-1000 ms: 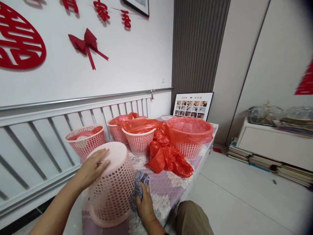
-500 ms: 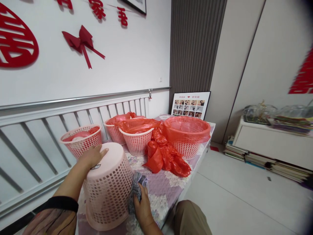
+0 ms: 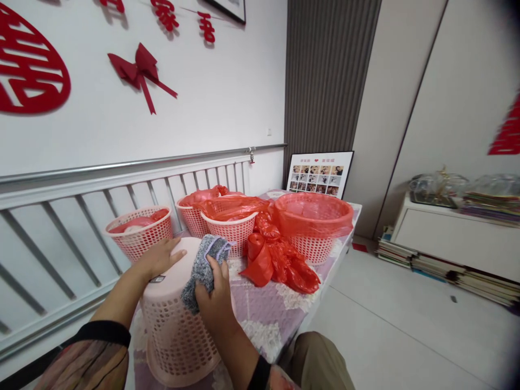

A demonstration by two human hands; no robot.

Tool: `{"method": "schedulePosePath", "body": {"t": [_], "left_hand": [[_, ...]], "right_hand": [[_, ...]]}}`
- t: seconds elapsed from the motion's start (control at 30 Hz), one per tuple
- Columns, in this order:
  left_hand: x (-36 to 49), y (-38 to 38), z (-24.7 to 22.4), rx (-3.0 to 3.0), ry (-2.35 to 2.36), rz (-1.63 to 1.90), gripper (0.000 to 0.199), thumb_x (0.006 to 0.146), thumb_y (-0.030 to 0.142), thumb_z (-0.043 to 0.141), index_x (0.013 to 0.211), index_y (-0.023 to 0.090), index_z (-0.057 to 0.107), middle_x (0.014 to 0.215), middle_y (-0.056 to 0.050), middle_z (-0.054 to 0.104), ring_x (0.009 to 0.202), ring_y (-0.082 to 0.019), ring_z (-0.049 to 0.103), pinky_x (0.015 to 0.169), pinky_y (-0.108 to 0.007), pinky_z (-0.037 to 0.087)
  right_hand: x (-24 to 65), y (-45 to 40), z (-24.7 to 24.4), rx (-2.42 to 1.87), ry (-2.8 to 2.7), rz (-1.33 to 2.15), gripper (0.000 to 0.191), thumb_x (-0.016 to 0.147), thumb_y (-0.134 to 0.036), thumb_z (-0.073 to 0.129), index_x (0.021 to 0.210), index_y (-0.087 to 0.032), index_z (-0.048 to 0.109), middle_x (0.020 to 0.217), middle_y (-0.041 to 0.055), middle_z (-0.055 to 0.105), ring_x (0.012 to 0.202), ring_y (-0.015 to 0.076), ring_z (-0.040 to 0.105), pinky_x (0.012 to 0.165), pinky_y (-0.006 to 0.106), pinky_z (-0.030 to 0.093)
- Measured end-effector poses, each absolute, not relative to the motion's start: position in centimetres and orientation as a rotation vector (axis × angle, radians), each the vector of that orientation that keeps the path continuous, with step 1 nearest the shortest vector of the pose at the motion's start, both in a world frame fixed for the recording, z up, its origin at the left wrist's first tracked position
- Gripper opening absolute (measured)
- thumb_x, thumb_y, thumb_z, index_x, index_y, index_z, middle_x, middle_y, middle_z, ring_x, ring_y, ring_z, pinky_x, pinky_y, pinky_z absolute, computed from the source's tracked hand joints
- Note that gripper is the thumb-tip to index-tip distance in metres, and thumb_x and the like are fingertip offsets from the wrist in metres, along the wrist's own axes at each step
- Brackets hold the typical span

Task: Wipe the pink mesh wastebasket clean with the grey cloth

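A pale pink perforated basket stands upside down on the cloth-covered table in front of me. My left hand lies on its upturned base, fingers spread and palm down. In my right hand is a bunched grey cloth with a lilac edge, pressed against the basket's upper right rim. Just beyond, a roll of red plastic bags rests beside crumpled red plastic.
Behind are a basket at left, two more in the middle, and a larger one lined with red plastic. A white radiator runs along the left wall. A photo board leans at the back.
My right hand has raised the grey cloth from the basket's lower right side to the edge of its base. My left hand stays on the base.
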State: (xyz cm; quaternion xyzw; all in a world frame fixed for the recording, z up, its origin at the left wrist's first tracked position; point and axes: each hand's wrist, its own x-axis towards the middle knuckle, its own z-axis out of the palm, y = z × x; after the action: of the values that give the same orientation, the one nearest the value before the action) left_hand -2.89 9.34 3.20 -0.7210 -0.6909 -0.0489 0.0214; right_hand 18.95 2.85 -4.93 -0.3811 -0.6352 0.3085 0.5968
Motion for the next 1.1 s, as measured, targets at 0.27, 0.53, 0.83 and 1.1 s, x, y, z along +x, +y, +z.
{"method": "schedulePosePath", "body": {"t": [0.27,0.53,0.83,1.1], "left_hand": [[-2.4,9.0,3.5,-2.239,-2.158,-0.161,0.087,0.088,0.069,0.027,0.147,0.008,0.043,0.152,-0.019,0.046,0.14,-0.033,0.043,0.115,-0.044,0.032],[-2.4,9.0,3.4,-2.225,-2.16,-0.177,0.084,0.087,0.069,0.029,0.146,0.011,0.046,0.151,-0.016,0.049,0.139,-0.031,0.046,0.114,-0.042,0.034],[-2.4,9.1,3.4,-2.221,-2.173,-0.154,0.086,0.087,0.069,0.028,0.148,0.01,0.043,0.15,-0.018,0.049,0.139,-0.032,0.045,0.114,-0.043,0.034],[-2.4,9.1,3.5,-2.214,-2.194,-0.16,0.085,0.087,0.069,0.028,0.148,0.012,0.043,0.152,-0.017,0.047,0.139,-0.032,0.045,0.115,-0.042,0.032]], "right_hand": [[21.2,2.3,-18.5,-1.185,-1.377,0.853,0.057,0.075,-0.018,0.056,0.131,-0.014,0.061,0.142,0.0191,0.054,0.138,0.0351,0.047,0.115,0.056,0.036],[22.0,3.3,-20.9,-1.248,-1.245,0.894,0.051,0.068,-0.017,0.054,0.117,-0.014,0.069,0.116,0.0137,0.07,0.115,0.0292,0.064,0.106,0.047,0.048],[19.4,3.0,-4.5,-0.943,-1.414,0.791,0.061,0.073,-0.015,0.058,0.134,-0.022,0.058,0.141,0.0108,0.052,0.133,0.0269,0.048,0.114,0.044,0.039],[19.3,1.8,-12.5,-1.014,-1.545,0.643,0.066,0.08,-0.019,0.059,0.144,-0.022,0.047,0.153,0.0149,0.038,0.144,0.0354,0.035,0.116,0.059,0.033]]}}
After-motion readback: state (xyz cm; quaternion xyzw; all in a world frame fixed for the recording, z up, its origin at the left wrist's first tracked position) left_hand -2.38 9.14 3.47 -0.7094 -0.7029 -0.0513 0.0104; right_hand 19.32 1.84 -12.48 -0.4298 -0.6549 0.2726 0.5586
